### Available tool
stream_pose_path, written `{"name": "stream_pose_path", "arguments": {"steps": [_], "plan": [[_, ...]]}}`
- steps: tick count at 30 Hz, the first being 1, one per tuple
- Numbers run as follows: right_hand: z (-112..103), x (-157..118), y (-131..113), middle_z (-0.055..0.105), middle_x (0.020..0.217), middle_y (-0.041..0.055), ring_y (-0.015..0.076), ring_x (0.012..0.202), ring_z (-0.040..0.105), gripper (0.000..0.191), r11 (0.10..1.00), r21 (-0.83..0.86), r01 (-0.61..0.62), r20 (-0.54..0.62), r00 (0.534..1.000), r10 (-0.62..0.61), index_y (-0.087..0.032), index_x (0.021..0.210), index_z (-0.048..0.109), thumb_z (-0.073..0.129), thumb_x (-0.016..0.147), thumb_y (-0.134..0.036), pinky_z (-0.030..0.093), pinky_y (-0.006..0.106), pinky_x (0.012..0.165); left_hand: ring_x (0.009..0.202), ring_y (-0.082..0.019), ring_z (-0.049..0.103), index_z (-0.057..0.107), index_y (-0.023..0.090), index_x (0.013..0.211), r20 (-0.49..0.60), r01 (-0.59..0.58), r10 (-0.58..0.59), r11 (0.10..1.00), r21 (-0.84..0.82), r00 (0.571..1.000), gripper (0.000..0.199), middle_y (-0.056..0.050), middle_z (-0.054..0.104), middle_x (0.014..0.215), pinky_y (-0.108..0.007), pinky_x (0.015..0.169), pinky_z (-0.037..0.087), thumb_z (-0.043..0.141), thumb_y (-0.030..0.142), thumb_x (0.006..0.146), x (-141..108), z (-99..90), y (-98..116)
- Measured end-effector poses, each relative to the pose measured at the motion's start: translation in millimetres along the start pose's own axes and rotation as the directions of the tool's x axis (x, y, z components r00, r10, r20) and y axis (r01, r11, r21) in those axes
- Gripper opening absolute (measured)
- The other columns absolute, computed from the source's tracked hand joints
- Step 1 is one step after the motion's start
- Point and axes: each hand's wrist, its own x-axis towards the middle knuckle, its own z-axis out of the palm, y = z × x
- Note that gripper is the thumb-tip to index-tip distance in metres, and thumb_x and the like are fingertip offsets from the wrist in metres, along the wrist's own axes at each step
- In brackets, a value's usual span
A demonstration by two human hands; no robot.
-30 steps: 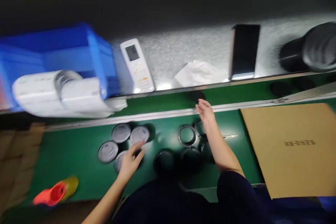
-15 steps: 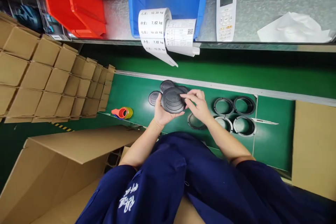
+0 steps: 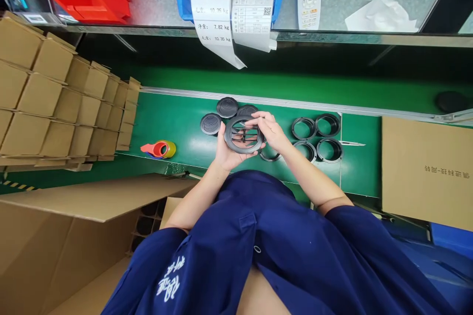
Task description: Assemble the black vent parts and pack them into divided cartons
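Observation:
A round black air vent (image 3: 244,141) is held above the green bench, its slats turned edge-on so that fingers show through the gaps. My left hand (image 3: 223,154) grips it from the left and below. Fingers of my right hand (image 3: 272,134) are closed over its upper right rim. Just behind it lie other round black vents with shut faces, among them one at the back (image 3: 227,107) and one at the left (image 3: 211,123). A black ring (image 3: 271,159) rests on the bench, partly hidden under my right wrist.
Several black rings (image 3: 330,160) stand right of my forearm, beside a thin white-handled blade (image 3: 353,143). Tape rolls (image 3: 169,149) lie left. Cardboard dividers (image 3: 48,93) and an open carton (image 3: 99,202) flank the left; a flat carton (image 3: 421,167) is right. Label rolls (image 3: 212,10) overhang the shelf.
The vent's slats have turned from shut, forming a solid face, to open with gaps between them. Both hands still hold around it. The camera view has shifted.

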Motion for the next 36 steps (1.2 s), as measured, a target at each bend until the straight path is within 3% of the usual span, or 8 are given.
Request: {"name": "stream_pose_path", "arguments": {"steps": [4,8,12,17,22,27,31,36], "plan": [[-1.6,-12.4,-2.2,0.059,0.133,0.0090,0.0261,0.133,0.047,0.076,0.998,0.039,-0.051,-0.030,0.998,0.052,-0.026,0.122,0.077,0.015,0.107,-0.067,0.034,0.051,0.120,0.108,-0.043,0.071,0.060,0.007,0.130,-0.008,0.039,-0.039,0.999,0.013,0.999,0.093,-0.028,0.070,0.119,-0.046,0.075,0.061,0.021,0.084,0.092,-3.2,0.2,-2.8],[9.9,-29.4,5.7,0.054,0.143,0.0106,0.0296,0.140,0.041,0.077,0.995,-0.102,-0.020,-0.006,1.000,0.020,-0.026,0.135,0.070,0.012,0.106,-0.067,0.032,0.057,0.122,0.102,-0.039,0.073,0.062,0.008,0.128,-0.060,0.029,-0.030,0.999,-0.015,0.998,0.090,-0.024,0.073,0.113,-0.048,0.078,0.061,0.023,0.082,0.094,-2.1,-6.2,-6.8],[29.1,-50.4,20.0,0.040,0.159,0.0168,0.0373,0.151,0.027,0.076,0.933,-0.305,0.189,0.251,0.961,-0.113,-0.018,0.149,0.056,0.050,0.096,-0.073,0.020,0.064,0.125,0.075,-0.027,0.074,0.067,0.017,0.121,-0.243,0.051,-0.057,0.998,-0.031,0.968,0.068,-0.010,0.077,0.094,-0.039,0.064,0.060,0.029,0.070,0.100,2.8,-24.0,-14.2],[57.2,-81.4,43.5,0.000,0.170,0.0245,0.0436,0.156,0.005,0.116,0.915,-0.403,0.022,0.370,0.918,0.141,-0.013,0.167,0.011,0.071,0.085,-0.068,0.022,0.064,0.123,0.083,-0.028,0.074,0.068,0.015,0.125,-0.443,0.256,-0.211,0.966,0.043,0.871,0.063,-0.011,0.077,0.091,-0.036,0.071,0.060,0.047,0.066,0.097,10.9,-47.4,-37.6],[74.5,-108.2,58.5,0.004,0.168,0.0246,0.0428,0.154,0.010,0.110,0.902,-0.432,-0.011,0.399,0.895,0.202,-0.015,0.168,0.002,0.063,0.090,-0.065,0.024,0.064,0.122,0.100,-0.030,0.073,0.064,0.016,0.132,-0.494,0.334,-0.276,0.942,0.031,0.824,0.064,-0.012,0.077,0.102,-0.040,0.086,0.060,0.046,0.066,0.097,13.7,-59.8,-60.7],[56.5,-104.8,78.9,0.013,0.165,0.0263,0.0465,0.147,0.022,0.111,0.777,-0.616,-0.129,0.166,0.943,0.289,-0.012,0.167,0.012,0.066,0.086,-0.065,0.026,0.065,0.119,0.125,-0.038,0.063,0.051,0.016,0.145,-0.465,0.393,-0.329,0.919,0.044,0.822,0.084,-0.022,0.066,0.130,-0.057,0.103,0.050,0.038,0.079,0.092,17.5,-76.6,-62.4],[50.1,-97.4,107.8,0.014,0.165,0.0300,0.0509,0.145,0.025,0.110,0.605,-0.772,-0.195,0.065,0.923,0.380,-0.008,0.166,0.020,0.069,0.085,-0.065,0.015,0.068,0.120,0.132,-0.030,0.059,0.053,0.012,0.140,-0.557,0.270,-0.165,0.956,0.112,0.814,0.065,-0.023,0.060,0.140,-0.044,0.108,0.049,0.045,0.063,0.099,10.4,-97.1,-54.7],[57.1,-89.3,124.1,0.005,0.169,0.0289,0.0463,0.155,0.010,0.104,0.580,-0.792,-0.188,0.076,0.913,0.400,-0.008,0.166,0.018,0.058,0.092,-0.069,0.005,0.064,0.122,0.113,-0.024,0.069,0.067,0.014,0.106,-0.662,0.225,0.004,0.939,0.260,0.749,0.034,-0.020,0.069,0.127,-0.037,0.100,0.056,0.046,0.041,0.101,-14.0,-126.8,-49.3]]}}
